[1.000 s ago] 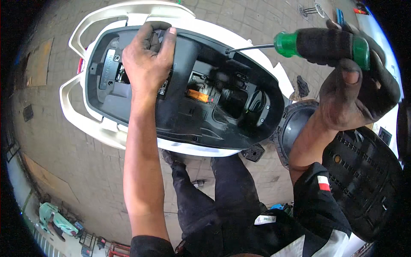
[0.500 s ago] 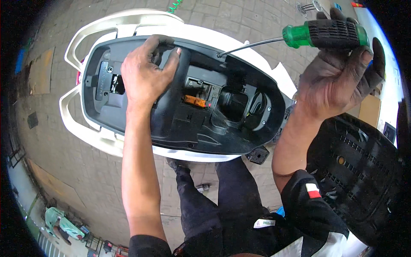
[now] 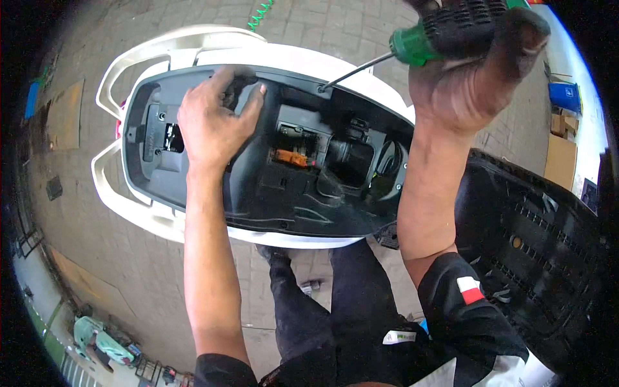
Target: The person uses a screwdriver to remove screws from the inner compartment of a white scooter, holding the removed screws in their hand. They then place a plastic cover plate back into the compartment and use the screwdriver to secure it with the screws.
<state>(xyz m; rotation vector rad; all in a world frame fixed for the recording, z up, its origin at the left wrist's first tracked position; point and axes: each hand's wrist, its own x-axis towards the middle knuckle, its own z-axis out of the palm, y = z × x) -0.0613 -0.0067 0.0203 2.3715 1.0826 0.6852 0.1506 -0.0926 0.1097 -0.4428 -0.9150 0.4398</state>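
A white scooter rear body [image 3: 309,61] lies below me with its black under-seat compartment [image 3: 271,193] exposed. My left hand [image 3: 216,122] rests on the compartment's upper left part, fingers curled over a dark piece at the rim. My right hand [image 3: 474,77] grips a screwdriver [image 3: 412,45] with a green and black handle. Its thin metal shaft slants down to the left, and the tip touches a spot on the compartment's far rim [image 3: 320,88]. An orange connector [image 3: 291,157] sits among dark parts in the middle opening.
The raised black seat underside [image 3: 535,238] stands at the right. Paved brick ground [image 3: 97,258] surrounds the scooter. A green coiled hose [image 3: 258,16] lies at the top, a blue bin [image 3: 566,95] and cardboard boxes at the far right. My dark trousers [image 3: 335,303] are below.
My right hand has swung the screwdriver up and left, bringing its tip down onto the compartment's far rim. My left hand has stayed on the compartment's upper left part.
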